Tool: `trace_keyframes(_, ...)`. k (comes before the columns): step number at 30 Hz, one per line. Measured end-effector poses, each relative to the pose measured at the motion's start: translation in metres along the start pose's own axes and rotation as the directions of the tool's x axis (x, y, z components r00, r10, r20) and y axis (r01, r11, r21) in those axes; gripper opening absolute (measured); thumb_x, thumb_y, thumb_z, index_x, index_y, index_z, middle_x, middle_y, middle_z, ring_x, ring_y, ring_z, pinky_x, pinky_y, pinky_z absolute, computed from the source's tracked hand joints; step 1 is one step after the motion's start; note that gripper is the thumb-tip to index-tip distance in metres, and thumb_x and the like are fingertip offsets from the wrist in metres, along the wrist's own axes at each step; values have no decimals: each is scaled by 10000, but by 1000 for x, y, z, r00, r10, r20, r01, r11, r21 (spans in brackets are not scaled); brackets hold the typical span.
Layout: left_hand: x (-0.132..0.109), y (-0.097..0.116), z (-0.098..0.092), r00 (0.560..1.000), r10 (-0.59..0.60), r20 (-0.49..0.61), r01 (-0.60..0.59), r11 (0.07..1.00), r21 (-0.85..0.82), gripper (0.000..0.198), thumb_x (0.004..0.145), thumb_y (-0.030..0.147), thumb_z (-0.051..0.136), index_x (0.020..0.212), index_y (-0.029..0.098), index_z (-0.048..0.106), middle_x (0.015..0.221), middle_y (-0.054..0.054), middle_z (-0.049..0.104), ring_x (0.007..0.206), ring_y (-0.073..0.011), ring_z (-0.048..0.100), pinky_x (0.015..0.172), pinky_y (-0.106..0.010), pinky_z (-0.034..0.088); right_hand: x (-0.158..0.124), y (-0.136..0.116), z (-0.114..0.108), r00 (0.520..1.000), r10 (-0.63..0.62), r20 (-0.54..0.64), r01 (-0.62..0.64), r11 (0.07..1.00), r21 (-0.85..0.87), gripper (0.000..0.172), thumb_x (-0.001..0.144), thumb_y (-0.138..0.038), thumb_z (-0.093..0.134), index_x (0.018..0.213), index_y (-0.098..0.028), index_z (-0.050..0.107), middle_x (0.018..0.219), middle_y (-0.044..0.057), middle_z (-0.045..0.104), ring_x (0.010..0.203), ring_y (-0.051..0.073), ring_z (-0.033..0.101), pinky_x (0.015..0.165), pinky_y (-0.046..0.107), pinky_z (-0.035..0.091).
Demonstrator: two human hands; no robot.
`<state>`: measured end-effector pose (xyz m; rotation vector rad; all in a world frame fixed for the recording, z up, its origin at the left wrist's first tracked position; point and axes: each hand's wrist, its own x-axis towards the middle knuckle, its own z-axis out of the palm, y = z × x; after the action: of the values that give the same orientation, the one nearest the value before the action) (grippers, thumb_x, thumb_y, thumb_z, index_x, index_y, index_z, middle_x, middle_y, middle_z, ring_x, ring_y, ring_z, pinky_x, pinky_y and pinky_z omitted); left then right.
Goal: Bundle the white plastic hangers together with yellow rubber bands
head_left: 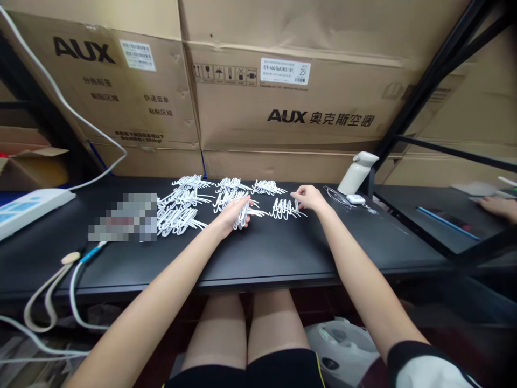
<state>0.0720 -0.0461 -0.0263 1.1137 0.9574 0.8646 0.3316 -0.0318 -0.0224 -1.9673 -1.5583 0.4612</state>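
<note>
My left hand (pixel 234 216) is wrapped round a bunch of thin white looped strands (pixel 241 215) that look like short cords or bent wires. Just right of it, my right hand (pixel 307 197) has its fingers pinched at the end of a small row of the same white strands (pixel 283 208). One strand seems to be between those fingertips, though its grip is partly hidden. More white bundles lie behind the left hand, including a back middle bundle (pixel 230 185), a back right bundle (pixel 266 187) and a larger left group (pixel 180 220).
A white bottle (pixel 355 173) and a small white case (pixel 355 199) stand at right, beside clear glasses (pixel 338 196). A blurred-out device (pixel 125 218) and a power strip (pixel 34 207) lie left. Cartons (pixel 283 32) wall the back. Another person's hand (pixel 498 207) shows far right.
</note>
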Motion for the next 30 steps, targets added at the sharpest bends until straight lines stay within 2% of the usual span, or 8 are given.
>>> trace_keyframes(5, -1, -2, 1, 999, 39, 9, -39, 996, 80, 244, 896, 394, 502, 839, 161, 547, 536, 5, 539, 365, -87, 473, 342, -186, 383, -10, -10, -5, 954, -86, -288, 26, 978, -206, 233, 800, -394, 606, 690, -193, 559, 811, 79, 682, 815, 218, 645, 734, 305, 470)
trace_keyframes(9, -3, -3, 4, 994, 97, 43, -102, 985, 140, 253, 908, 402, 486, 835, 165, 535, 521, 4, 550, 355, -92, 477, 361, -193, 401, -18, -29, 2, 836, -181, -519, 276, 954, 112, 243, 835, -402, 566, 731, -195, 497, 863, 78, 671, 816, 175, 636, 786, 284, 486)
trace_keyframes(11, -3, -4, 5, 989, 143, 40, -148, 975, 165, 259, 903, 415, 495, 836, 167, 530, 514, 4, 557, 349, -97, 488, 363, -193, 401, -23, -40, 13, 878, -160, -452, 361, 841, 403, 269, 822, -418, 584, 725, -199, 462, 826, 65, 670, 784, 157, 646, 741, 262, 507)
trace_keyframes(12, -3, -4, 5, 986, 164, 41, -169, 970, 177, 266, 901, 425, 496, 838, 168, 530, 505, 4, 559, 348, -103, 495, 362, -194, 399, -26, -46, 20, 923, -190, -335, 354, 760, 545, 280, 801, -431, 610, 739, -200, 465, 823, 58, 677, 790, 158, 655, 720, 260, 519)
trace_keyframes(14, -1, -5, 5, 978, 203, 48, -209, 958, 196, 278, 899, 440, 493, 842, 171, 529, 491, 4, 562, 353, -115, 515, 365, -196, 403, -33, -56, 34, 956, -257, -138, 270, 597, 756, 336, 734, -472, 675, 776, -201, 480, 809, 42, 689, 787, 170, 673, 678, 271, 539)
trace_keyframes(16, -1, -6, 6, 970, 237, 51, -243, 950, 198, 273, 897, 441, 497, 845, 175, 528, 496, 5, 571, 366, -122, 537, 375, -199, 418, -42, -63, 46, 957, -291, -18, 176, 528, 831, 405, 647, -481, 754, 806, -200, 508, 770, 23, 695, 760, 174, 681, 645, 271, 547)
trace_keyframes(23, -3, -4, 9, 959, 281, 21, -279, 936, 213, 222, 909, 387, 484, 843, 180, 532, 516, -2, 578, 390, -138, 566, 377, -221, 447, -57, -73, 57, 972, -231, 49, 76, 501, 862, 429, 592, -504, 783, 816, -192, 594, 684, 10, 690, 639, 156, 672, 623, 278, 560)
trace_keyframes(30, -4, -6, 12, 965, 257, 41, -260, 942, 213, 177, 919, 347, 462, 923, 181, 523, 620, -17, 623, 456, -151, 619, 395, -226, 477, -64, -76, 70, 968, -249, -43, 186, 587, 788, 397, 608, -523, 761, 736, -188, 590, 709, 25, 680, 700, 175, 662, 703, 300, 547)
